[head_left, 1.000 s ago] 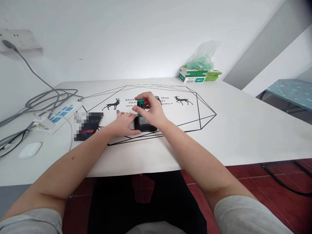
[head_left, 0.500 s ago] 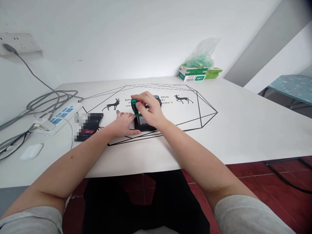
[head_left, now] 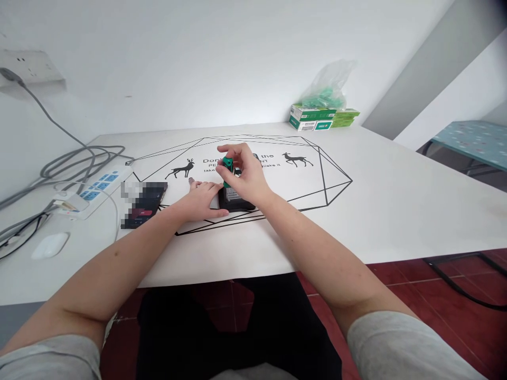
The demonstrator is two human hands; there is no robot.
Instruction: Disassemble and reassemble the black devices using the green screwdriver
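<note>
My right hand (head_left: 247,177) is closed round the green and black handle of a screwdriver (head_left: 227,163), which stands nearly upright over a black device (head_left: 237,207). Where the screwdriver's tip meets the device is hidden. A pale printed patch (head_left: 233,194) shows on the device, whose exact kind I cannot make out. On its left side my left hand (head_left: 203,201) rests against it, thumb along the near edge and fingers by the far left corner. Part of another dark thing with a greyish top (head_left: 255,157) peeks out behind my right hand.
A dark phone (head_left: 148,203) lies left of my left hand. Further left are a white power strip (head_left: 99,190), coiled grey cables (head_left: 75,163) and a white rounded case (head_left: 51,245). Green and white boxes (head_left: 312,117) with a plastic bag (head_left: 330,87) stand by the wall.
My right hand and the screwdriver have shifted slightly right, and the handle is now more upright. The right index finger has lifted off the handle's top. My left hand stays in place.
</note>
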